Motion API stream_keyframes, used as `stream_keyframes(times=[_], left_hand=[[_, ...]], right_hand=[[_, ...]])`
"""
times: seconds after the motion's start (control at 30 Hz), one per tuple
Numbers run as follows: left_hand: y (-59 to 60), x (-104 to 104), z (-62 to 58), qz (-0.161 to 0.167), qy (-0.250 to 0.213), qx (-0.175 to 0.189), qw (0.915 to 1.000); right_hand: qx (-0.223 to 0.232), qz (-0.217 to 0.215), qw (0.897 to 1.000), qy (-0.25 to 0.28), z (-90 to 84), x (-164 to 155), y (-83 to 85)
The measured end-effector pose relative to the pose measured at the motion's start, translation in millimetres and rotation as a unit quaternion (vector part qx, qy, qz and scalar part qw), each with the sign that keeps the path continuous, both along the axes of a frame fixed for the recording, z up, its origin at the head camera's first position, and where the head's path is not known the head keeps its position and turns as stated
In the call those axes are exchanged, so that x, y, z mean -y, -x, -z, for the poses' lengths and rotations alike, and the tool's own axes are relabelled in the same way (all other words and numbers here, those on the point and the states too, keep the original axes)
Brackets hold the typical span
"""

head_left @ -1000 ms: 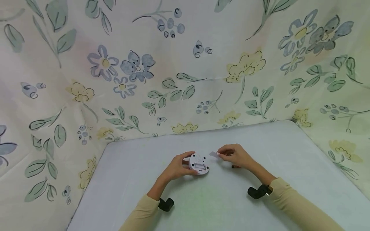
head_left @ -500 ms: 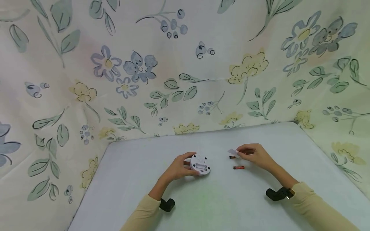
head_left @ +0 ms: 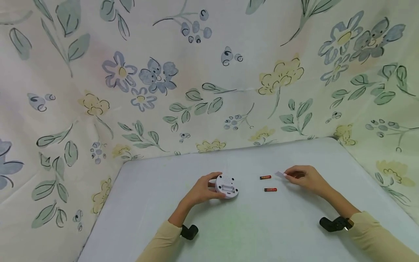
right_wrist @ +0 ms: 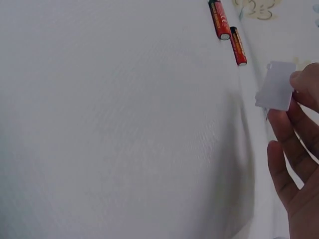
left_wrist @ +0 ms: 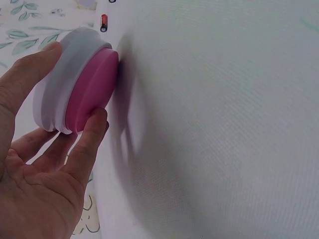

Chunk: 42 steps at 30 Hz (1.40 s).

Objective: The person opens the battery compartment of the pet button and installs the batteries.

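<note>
My left hand [head_left: 198,190] grips a round white device [head_left: 226,186] by its edge, thumb on one side and fingers on the other. Its underside faces up in the head view, with dark feet and an uncovered battery compartment that holds no batteries. The left wrist view shows a pink dome [left_wrist: 94,89] on its other face, tilted close over the table. My right hand [head_left: 306,178] pinches a small white battery cover [right_wrist: 277,85] with tabs along one edge, held above the table. Between the hands lie two red and black batteries, a far battery [head_left: 265,177] and a near battery [head_left: 270,189].
A white-covered table [head_left: 242,229] spreads under both hands. Behind it and at both sides hangs a floral cloth [head_left: 196,109]. Each wrist wears a black camera, the left camera [head_left: 189,232] and the right camera [head_left: 334,224].
My right hand has moved rightward with the battery cover, away from the device, so both batteries now show fully. The left hand stays in place on the device.
</note>
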State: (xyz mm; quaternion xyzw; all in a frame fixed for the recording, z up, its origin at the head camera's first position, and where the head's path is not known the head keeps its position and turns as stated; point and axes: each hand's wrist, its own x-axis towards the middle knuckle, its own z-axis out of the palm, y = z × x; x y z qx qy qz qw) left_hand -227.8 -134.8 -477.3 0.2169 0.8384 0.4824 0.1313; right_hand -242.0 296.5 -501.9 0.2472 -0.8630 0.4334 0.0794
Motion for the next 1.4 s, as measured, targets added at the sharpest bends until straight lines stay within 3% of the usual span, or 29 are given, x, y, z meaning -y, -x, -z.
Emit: stream_keyframes(times=[0.43, 0.83, 1.4], left_hand=[[0.0, -1, -0.1, -0.003, 0.001, 0.001, 1.0000], [-0.3, 0, -0.1, -0.004, 0.000, 0.003, 1.0000], [-0.9, 3, 0.9, -0.003, 0.002, 0.000, 1.0000]], right_hand=[[-0.042, -0.051, 0.996, -0.059, 2.0, -4, -8.6], [-0.004, -0.031, 0.999, -0.042, 0.7, -3, -6.7], [0.033, -0.038, 0.998, -0.046, 1.0, 11, 14.6]])
